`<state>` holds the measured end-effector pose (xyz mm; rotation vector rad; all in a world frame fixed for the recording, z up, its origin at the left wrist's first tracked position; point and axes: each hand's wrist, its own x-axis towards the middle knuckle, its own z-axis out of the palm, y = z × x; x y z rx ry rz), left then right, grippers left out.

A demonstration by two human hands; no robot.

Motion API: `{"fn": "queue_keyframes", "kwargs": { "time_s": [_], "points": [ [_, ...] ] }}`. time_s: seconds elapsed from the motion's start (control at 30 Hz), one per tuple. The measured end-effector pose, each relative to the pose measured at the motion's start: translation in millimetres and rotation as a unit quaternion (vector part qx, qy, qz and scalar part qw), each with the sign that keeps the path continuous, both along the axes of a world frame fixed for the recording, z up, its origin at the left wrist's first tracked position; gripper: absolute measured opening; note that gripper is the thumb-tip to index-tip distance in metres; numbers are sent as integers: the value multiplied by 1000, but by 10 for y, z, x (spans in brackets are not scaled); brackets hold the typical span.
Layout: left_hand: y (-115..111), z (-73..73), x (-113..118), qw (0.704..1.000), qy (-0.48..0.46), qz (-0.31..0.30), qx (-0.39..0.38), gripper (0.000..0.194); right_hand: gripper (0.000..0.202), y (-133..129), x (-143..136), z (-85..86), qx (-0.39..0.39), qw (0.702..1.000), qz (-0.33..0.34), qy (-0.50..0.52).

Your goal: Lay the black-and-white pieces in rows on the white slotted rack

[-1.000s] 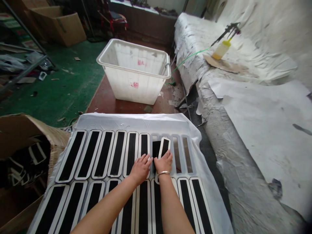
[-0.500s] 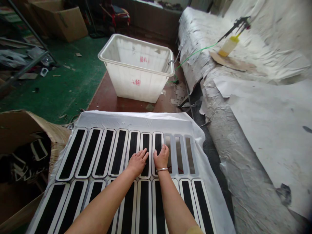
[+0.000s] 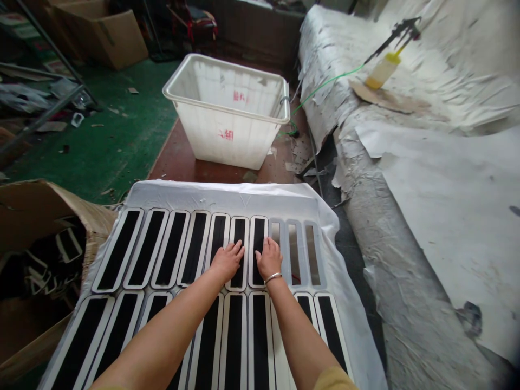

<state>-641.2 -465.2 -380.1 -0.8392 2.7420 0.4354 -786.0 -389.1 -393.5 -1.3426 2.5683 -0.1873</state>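
Two rows of black panels with white rounded borders lie on a table covered in white cloth [image 3: 235, 190]. My left hand [image 3: 228, 261] rests, fingers spread, across a black panel [image 3: 239, 228] in the far row and the edge of its left neighbour. Over the right edge of the last black panel [image 3: 259, 233] in that row is my right hand [image 3: 269, 259], its thumb apart from the fingers and a silver bracelet at the wrist. Neither hand appears to grip anything. Grey frames with long slots [image 3: 293, 254] lie to the right of it.
Beyond the table stands a white plastic bin [image 3: 227, 130]. An open cardboard box [image 3: 93, 222] holding black and white pieces is at the left. On the right, a covered bench [image 3: 365, 179] bears a spray gun with a yellow-capped bottle [image 3: 382, 70].
Both hands have stayed over the same panels with small shifts; the right fingers lie a little further left. The whole view has shifted slightly.
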Motion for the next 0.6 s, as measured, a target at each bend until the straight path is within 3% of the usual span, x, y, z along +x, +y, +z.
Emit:
{"fn": "queue_keyframes", "kwargs": {
  "time_s": [0.3, 0.5, 0.6],
  "points": [
    [104, -35, -29, 1000, 1, 24, -1, 55, 55, 80, 139, -164, 19, 998, 24, 51],
    [91, 25, -2, 999, 14, 39, 33, 58, 52, 189, 252, -123, 0, 996, 13, 87],
    [47, 108, -11, 996, 35, 60, 59, 62, 48, 92, 223, 26, 12, 997, 36, 75]
  ]
}}
